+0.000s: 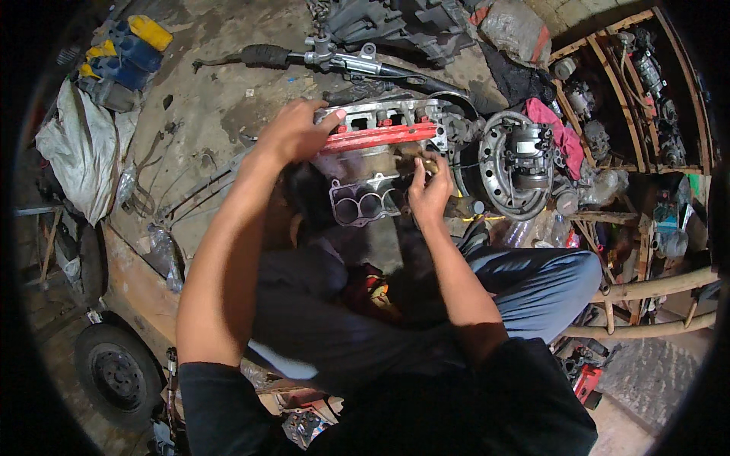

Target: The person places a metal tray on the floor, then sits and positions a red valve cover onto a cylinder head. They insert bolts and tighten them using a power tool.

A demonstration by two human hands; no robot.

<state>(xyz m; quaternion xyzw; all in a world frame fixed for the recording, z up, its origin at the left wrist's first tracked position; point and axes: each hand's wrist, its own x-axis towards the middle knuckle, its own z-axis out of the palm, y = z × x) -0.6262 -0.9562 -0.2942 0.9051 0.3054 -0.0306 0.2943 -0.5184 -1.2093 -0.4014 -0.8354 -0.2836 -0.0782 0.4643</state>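
While the left hand [293,133] grips a red-edged casting [384,137], the right hand [432,195] holds an indistinct piece [431,166].

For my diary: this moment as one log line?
left hand: on long red-striped metal part | right hand: near its right end, grip unclear

Hands: 2, L hand [300,129] + R hand [431,190]. Big metal block w/ red edge [384,137]: 1. Grey metal pc w/ round holes [360,196]: 1; holes min. 2, rest hard to see. Long steel bar [359,63]: 1. Round metal ring [493,163]: 1. Big sacks [80,148]: 2. Yellow jug [150,32]: 1. Pink cloth [559,131]: 1. Car wheel w/ metal rim [118,374]: 1. Bamboo poles, R side [658,288]: 2. Blue jugs [137,55]: too clumped, can't count.
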